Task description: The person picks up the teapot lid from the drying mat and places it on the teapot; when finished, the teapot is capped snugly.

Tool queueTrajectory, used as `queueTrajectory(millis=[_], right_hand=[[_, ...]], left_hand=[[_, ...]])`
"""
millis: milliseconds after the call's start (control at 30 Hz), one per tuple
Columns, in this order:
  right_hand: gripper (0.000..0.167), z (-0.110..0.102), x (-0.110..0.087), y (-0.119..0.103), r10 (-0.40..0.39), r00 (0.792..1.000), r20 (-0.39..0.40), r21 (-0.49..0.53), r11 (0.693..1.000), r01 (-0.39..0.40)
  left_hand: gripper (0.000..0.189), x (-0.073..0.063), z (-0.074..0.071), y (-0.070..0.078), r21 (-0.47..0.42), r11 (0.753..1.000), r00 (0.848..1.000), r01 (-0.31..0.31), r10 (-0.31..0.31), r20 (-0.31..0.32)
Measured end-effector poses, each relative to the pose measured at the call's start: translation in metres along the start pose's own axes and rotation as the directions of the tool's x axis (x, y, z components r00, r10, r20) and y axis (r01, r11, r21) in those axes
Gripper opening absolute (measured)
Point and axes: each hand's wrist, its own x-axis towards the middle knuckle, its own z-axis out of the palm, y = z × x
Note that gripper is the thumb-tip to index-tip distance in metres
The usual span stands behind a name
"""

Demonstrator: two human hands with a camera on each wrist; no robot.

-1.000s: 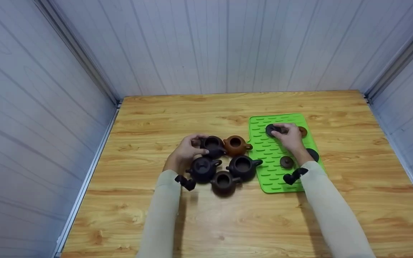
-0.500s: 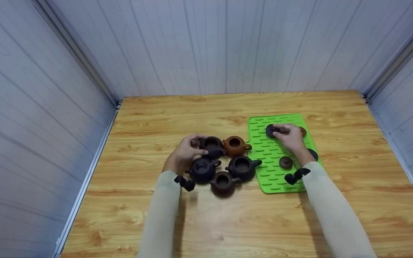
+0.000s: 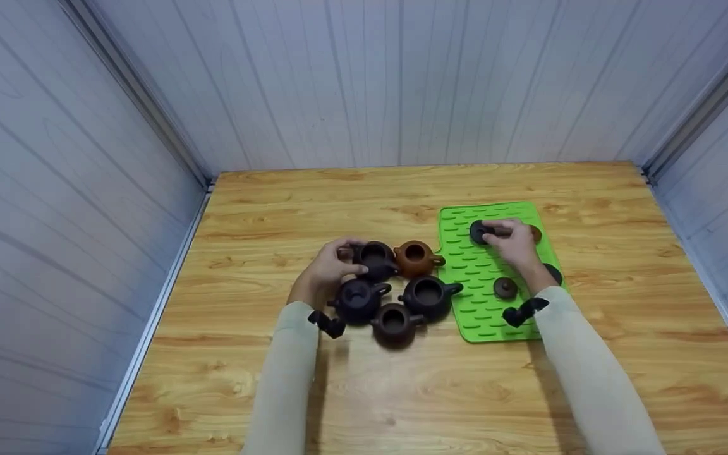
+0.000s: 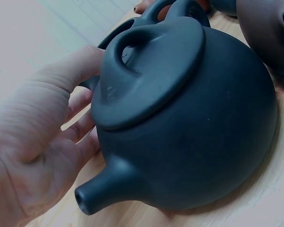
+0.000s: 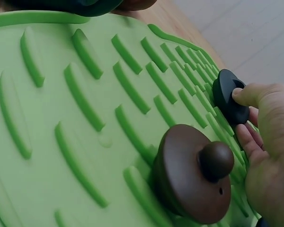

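Note:
My left hand (image 3: 327,264) holds a lidless black teapot (image 3: 375,272) by its left side, thumb at the front and fingers partly hidden behind. Just in front stands a lidded black teapot (image 4: 194,123), its spout toward the wrist. On the green mat (image 3: 474,332), my right hand (image 3: 515,245) pinches a black teapot lid (image 5: 227,94) between thumb and fingers; the lid is tilted on its edge. A brown lid (image 5: 184,170) with a round knob lies closer to that wrist. Partly behind the right hand are an orange-brown lid (image 3: 536,233) and a dark lid (image 3: 553,273).
An orange-brown teapot (image 3: 413,268), another black teapot (image 3: 427,308) and a brown teapot (image 3: 393,336) stand lidless, close together left of the mat. The wooden table (image 3: 376,398) is bounded by pale panels (image 3: 364,82) at the back and sides.
The black lid in my right hand has tipped slightly more upright. My left hand and the teapots have stayed in place.

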Motion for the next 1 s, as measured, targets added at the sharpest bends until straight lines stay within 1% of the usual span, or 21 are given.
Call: queueTrajectory(millis=[133, 233, 533, 800, 1000], right_hand=[[0.040, -0.0004, -0.0011, -0.0009, 0.005, 1.000, -0.006, 0.017, 1.000, -0.005], [0.040, -0.0011, -0.0012, -0.0020, 0.007, 1.000, -0.007, 0.034, 0.999, -0.007], [0.040, -0.0029, -0.0001, -0.0059, 0.016, 1.000, 0.001, 0.055, 0.998, -0.016], [0.036, -0.0019, 0.0009, -0.0046, 0.005, 1.000, -0.010, 0.023, 1.000, -0.005], [0.034, -0.0024, 0.0008, -0.0076, -0.031, 0.999, -0.007, 0.015, 0.999, 0.032]], left_hand=[[0.055, -0.0003, 0.0008, -0.0001, -0.051, 0.999, 1.000, 0.011, -0.010, 0.008], [0.055, -0.0004, 0.0016, -0.0002, -0.064, 0.998, 1.000, 0.005, -0.005, 0.004], [0.057, -0.0005, 0.0026, -0.0010, -0.111, 0.994, 1.000, 0.018, -0.017, 0.003], [0.059, 0.0008, 0.0015, -0.0024, -0.106, 0.994, 1.000, 0.011, -0.011, 0.002], [0.058, 0.0031, 0.0011, -0.0037, -0.070, 0.997, 1.000, -0.024, 0.024, -0.003]])
